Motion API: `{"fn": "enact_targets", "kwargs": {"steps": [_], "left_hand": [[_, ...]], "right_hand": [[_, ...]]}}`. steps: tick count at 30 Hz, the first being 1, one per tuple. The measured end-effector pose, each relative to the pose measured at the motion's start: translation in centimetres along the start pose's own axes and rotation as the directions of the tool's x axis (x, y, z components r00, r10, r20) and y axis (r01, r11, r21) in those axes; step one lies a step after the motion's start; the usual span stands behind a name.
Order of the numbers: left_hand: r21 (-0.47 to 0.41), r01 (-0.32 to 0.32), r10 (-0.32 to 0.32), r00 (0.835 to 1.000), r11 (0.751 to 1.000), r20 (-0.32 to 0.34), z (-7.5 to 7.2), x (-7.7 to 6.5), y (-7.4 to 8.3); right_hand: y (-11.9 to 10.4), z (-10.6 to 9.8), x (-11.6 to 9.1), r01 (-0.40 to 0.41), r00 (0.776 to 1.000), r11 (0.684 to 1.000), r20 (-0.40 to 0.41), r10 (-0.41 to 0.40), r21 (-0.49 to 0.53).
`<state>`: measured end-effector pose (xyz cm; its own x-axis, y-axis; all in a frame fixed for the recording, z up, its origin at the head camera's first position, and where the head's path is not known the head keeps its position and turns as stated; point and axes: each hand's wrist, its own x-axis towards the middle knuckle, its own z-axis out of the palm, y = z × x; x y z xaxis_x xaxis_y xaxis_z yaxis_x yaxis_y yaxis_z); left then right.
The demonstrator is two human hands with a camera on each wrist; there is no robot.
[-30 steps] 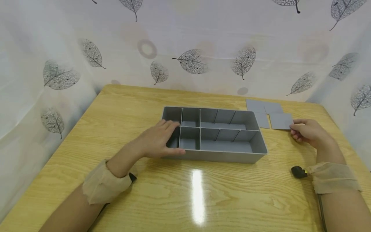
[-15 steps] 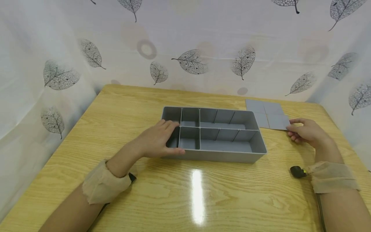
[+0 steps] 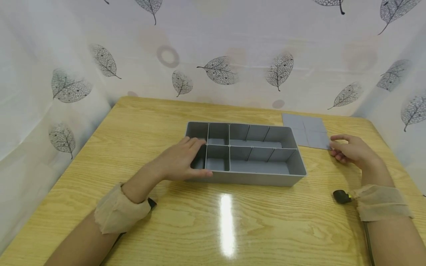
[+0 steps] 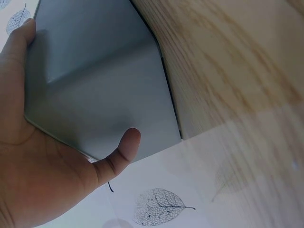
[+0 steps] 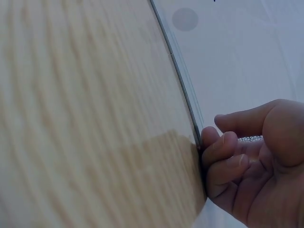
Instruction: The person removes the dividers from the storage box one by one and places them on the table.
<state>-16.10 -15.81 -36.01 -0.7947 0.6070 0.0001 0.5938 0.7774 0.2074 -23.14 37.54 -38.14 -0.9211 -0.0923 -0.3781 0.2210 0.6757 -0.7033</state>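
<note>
A grey divided box stands mid-table, with compartments of different sizes. My left hand grips its left end in the head view. The thumb lies against the box's long side in the left wrist view, and the other fingers reach over the top at the left compartments. To the right of the box, several flat grey square panels lie edge to edge on the table. At the front right corner of the nearest panel, my right hand touches its edge with loosely bent fingers; the thumb and fingers are apart.
The wooden table runs up to a white curtain printed with leaves, at the back and sides. A small black wrist camera hangs by the right wrist, with a cable along the forearm.
The nearest grey panel has slid slightly left against the others, closing the gap between them. My right hand has shifted a little left with it. My left hand and the box have stayed put.
</note>
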Motion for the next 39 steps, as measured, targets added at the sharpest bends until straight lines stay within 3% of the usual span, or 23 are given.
{"fn": "enact_targets", "kwargs": {"steps": [6, 17, 26, 30, 34, 39], "left_hand": [[-0.005, -0.002, 0.002, 1.0, 1.0, -0.001, 0.0, -0.1, 0.0], [-0.007, -0.008, 0.008, 1.0, 1.0, -0.006, 0.0, -0.1, 0.0], [0.002, -0.014, 0.014, 1.0, 1.0, -0.006, 0.0, -0.1, -0.1], [-0.006, -0.01, 0.01, 1.0, 1.0, 0.0, 0.0, -0.2, 0.0], [-0.011, -0.002, 0.002, 1.0, 1.0, 0.007, -0.1, -0.3, -0.1], [-0.012, -0.008, 0.008, 1.0, 1.0, 0.009, -0.1, -0.3, -0.1]], "right_hand": [[-0.1, 0.1, -0.1, 0.006, 1.0, 1.0, -0.001, -0.006, -0.01], [0.0, 0.5, 0.2, 0.002, 0.998, 0.987, -0.054, -0.011, -0.163], [-0.3, 0.4, 0.0, 0.008, 0.997, 0.975, -0.068, -0.024, -0.222], [-2.1, 0.3, -0.8, 0.15, 0.985, 0.92, -0.028, -0.171, -0.362], [-4.2, 1.4, -1.1, 0.338, 0.935, 0.823, 0.061, -0.35, -0.457], [-4.8, 3.1, -0.9, 0.45, 0.889, 0.714, 0.196, -0.413, -0.536]]}}
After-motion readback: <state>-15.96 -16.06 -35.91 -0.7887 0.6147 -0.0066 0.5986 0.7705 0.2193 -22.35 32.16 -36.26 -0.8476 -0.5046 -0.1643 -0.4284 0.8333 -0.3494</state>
